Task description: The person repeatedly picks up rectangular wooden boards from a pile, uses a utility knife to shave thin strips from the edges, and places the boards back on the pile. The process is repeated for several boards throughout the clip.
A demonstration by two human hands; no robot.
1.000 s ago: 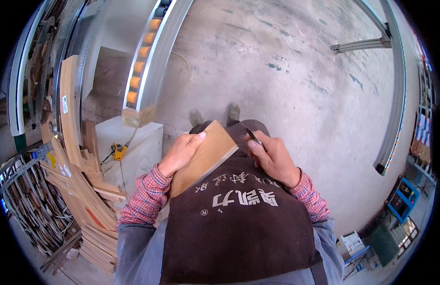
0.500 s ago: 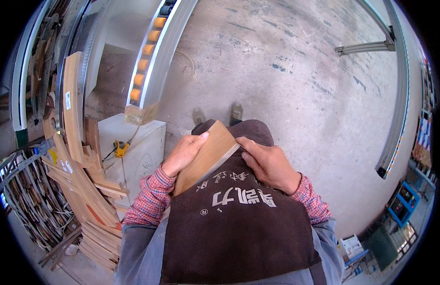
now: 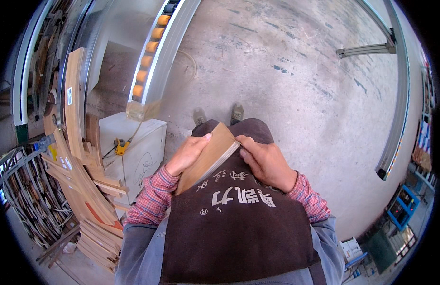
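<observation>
A flat wooden board [image 3: 208, 154] lies slantwise in front of my dark apron [image 3: 239, 228], its pale edge turned to the right. My left hand [image 3: 191, 151] grips its left side, the thumb on the top face and the other fingers hidden beneath. Near the board's far right corner, my right hand [image 3: 266, 160] is closed, with thumb and forefinger at the edge. Whether those fingertips pinch the board alone or also some small thing on the edge is hidden.
On my left stand a white box [image 3: 151, 137] with a yellow tool [image 3: 121, 147] on it and stacked wooden boards [image 3: 82, 171]. A rail with orange rollers [image 3: 146, 61] reaches in from above. Another metal rail [image 3: 399, 104] curves along the right, past a blue-framed unit [image 3: 404, 206].
The view has shifted very slightly. Both hands keep their hold, and the board's edge has tipped a little more into sight.
</observation>
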